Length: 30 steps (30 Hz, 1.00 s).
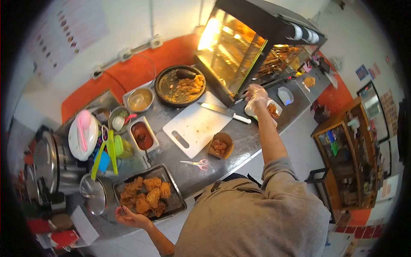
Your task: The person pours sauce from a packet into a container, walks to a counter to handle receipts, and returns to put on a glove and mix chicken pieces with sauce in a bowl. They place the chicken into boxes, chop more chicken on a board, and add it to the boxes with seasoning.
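Note:
My left hand is bare, at the lower left corner of a metal tray of fried chicken pieces. Its fingers are closed around something thin and dark that I cannot make out. My right hand wears a clear plastic glove and hovers by the lower corner of the heated glass cabinet. Glare on the glove hides whether its fingers grip anything. Just below the right wrist, a white dish holds reddish-brown food. A knife lies across a white cutting board.
A paper box of food pieces and scissors lie near the counter's edge. Behind are a dark round stone bowl, a red sauce pan and a metal bowl. Green tongs and a large pot stand left.

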{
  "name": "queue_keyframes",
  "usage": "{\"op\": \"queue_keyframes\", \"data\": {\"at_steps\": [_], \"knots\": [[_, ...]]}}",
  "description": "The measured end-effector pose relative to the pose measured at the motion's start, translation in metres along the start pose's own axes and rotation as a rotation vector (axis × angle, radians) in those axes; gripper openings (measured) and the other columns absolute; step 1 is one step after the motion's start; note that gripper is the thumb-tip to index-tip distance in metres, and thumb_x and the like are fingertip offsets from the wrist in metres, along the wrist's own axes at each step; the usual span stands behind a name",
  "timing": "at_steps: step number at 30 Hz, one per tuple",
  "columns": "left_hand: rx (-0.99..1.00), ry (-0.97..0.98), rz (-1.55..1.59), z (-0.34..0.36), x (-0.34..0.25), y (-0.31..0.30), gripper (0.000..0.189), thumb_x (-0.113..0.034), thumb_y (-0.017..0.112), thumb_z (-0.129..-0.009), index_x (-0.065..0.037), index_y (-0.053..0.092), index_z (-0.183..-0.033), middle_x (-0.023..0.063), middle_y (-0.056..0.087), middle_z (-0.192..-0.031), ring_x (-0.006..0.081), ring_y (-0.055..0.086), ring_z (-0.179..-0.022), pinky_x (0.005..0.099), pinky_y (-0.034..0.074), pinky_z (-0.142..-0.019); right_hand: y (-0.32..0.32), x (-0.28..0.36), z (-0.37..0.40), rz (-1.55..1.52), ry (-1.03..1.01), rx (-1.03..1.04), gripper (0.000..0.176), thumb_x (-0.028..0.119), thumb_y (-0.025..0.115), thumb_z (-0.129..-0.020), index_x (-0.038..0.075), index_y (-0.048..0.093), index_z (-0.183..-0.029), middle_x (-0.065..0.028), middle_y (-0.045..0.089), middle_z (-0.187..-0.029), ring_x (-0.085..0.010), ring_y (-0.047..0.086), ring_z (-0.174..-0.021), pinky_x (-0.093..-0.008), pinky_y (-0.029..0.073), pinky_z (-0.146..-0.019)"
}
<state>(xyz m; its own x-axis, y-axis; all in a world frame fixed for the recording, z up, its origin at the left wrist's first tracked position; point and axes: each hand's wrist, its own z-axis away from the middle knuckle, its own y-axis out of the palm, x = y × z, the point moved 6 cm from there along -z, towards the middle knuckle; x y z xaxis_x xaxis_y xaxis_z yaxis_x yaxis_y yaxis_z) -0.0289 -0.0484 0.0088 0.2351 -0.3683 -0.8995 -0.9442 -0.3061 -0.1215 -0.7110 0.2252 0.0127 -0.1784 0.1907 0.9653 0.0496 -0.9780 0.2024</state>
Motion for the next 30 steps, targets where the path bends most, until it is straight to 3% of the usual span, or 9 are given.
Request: {"op": "queue_keyframes", "data": {"at_steps": [10, 13, 15, 16, 19, 23, 27, 28, 30], "knots": [[0.184, -0.021, -0.058, 0.108, -0.095, 0.116, 0.024, -0.013, 0.055, -0.093, 0.002, 0.047, -0.109, 0.0119, 0.048, -0.106, 0.0222, 0.047, -0.100, 0.0339, 0.038, -0.091, -0.120, 0.030, -0.230, 0.120, -0.148, 0.106, 0.053, 0.012, 0.063, -0.085, 0.010, 0.049, -0.136, -0.0012, 0.056, -0.130, -0.0151, 0.058, -0.102, -0.0327, 0.048, -0.068], [0.217, -0.115, 0.015, 0.172, -0.112, 0.165, 0.022, -0.012, 0.055, -0.093, 0.002, 0.048, -0.108, 0.0113, 0.049, -0.105, 0.0212, 0.046, -0.098, 0.0328, 0.038, -0.091, -0.139, 0.015, -0.280, 0.480, 0.173, 0.257, 0.054, 0.008, 0.057, -0.085, -0.001, 0.044, -0.137, -0.0153, 0.036, -0.149, -0.0230, 0.038, -0.135, -0.0267, 0.034, -0.102], [0.218, -0.094, 0.020, 0.213, -0.136, 0.198, 0.020, -0.011, 0.055, -0.093, 0.001, 0.048, -0.108, 0.0105, 0.049, -0.105, 0.0203, 0.046, -0.098, 0.0320, 0.038, -0.090, -0.161, 0.010, -0.307, 0.171, -0.062, 0.223, 0.055, 0.018, 0.062, -0.085, 0.010, 0.046, -0.138, -0.0119, 0.055, -0.132, -0.0231, 0.054, -0.115, -0.0436, 0.043, -0.079], [0.274, -0.102, 0.026, 0.231, -0.143, 0.215, 0.019, -0.010, 0.054, -0.093, 0.000, 0.048, -0.109, 0.0100, 0.049, -0.105, 0.0199, 0.046, -0.098, 0.0318, 0.038, -0.090, -0.161, 0.024, -0.285, 0.229, 0.106, 0.210, 0.053, 0.022, 0.061, -0.086, 0.010, 0.047, -0.136, -0.0135, 0.055, -0.131, -0.0249, 0.056, -0.111, -0.0477, 0.042, -0.079], [0.372, -0.097, 0.014, 0.267, -0.168, 0.246, 0.019, -0.007, 0.054, -0.093, 0.000, 0.048, -0.109, 0.0089, 0.049, -0.105, 0.0188, 0.046, -0.099, 0.0316, 0.038, -0.090, -0.178, -0.036, -0.360, 0.543, -0.215, 0.447, 0.059, 0.022, 0.063, -0.085, 0.011, 0.044, -0.139, -0.0109, 0.052, -0.136, -0.0257, 0.056, -0.112, -0.0486, 0.042, -0.079], [0.409, -0.078, 0.016, 0.294, -0.197, 0.263, 0.019, -0.006, 0.055, -0.092, -0.001, 0.048, -0.109, 0.0080, 0.050, -0.105, 0.0186, 0.046, -0.099, 0.0316, 0.037, -0.090, -0.168, -0.016, -0.347, 0.588, -0.239, 0.044, 0.073, 0.024, 0.063, -0.083, 0.009, 0.032, -0.147, -0.0105, 0.048, -0.140, -0.0197, 0.062, -0.077, -0.0360, 0.046, -0.063], [0.423, -0.126, 0.010, 0.305, -0.200, 0.262, 0.021, -0.005, 0.056, -0.092, 0.000, 0.048, -0.111, 0.0079, 0.050, -0.105, 0.0180, 0.047, -0.098, 0.0306, 0.038, -0.090, -0.153, -0.016, -0.296, 0.104, 0.345, -0.207, 0.061, 0.021, 0.059, -0.083, 0.000, 0.041, -0.137, -0.0178, 0.065, -0.104, -0.0188, 0.058, -0.058, -0.0358, 0.046, -0.053], [0.436, -0.133, 0.014, 0.307, -0.201, 0.263, 0.021, -0.004, 0.056, -0.091, 0.000, 0.048, -0.111, 0.0077, 0.050, -0.105, 0.0177, 0.047, -0.098, 0.0300, 0.039, -0.089, -0.145, -0.037, -0.323, 0.349, 0.259, 0.009, 0.045, 0.021, 0.059, -0.087, -0.002, 0.050, -0.125, -0.0162, 0.062, -0.075, -0.0221, 0.055, -0.052, -0.0378, 0.047, -0.050], [0.437, -0.163, 0.021, 0.314, -0.209, 0.265, 0.021, -0.003, 0.056, -0.091, -0.001, 0.049, -0.111, 0.0074, 0.051, -0.103, 0.0169, 0.048, -0.098, 0.0285, 0.041, -0.088, -0.140, -0.167, -0.390, 0.402, -0.011, 0.220, 0.036, 0.020, 0.058, -0.088, -0.002, 0.053, -0.116, -0.0150, 0.058, -0.070, -0.0237, 0.055, -0.050, -0.0378, 0.048, -0.049]]}}
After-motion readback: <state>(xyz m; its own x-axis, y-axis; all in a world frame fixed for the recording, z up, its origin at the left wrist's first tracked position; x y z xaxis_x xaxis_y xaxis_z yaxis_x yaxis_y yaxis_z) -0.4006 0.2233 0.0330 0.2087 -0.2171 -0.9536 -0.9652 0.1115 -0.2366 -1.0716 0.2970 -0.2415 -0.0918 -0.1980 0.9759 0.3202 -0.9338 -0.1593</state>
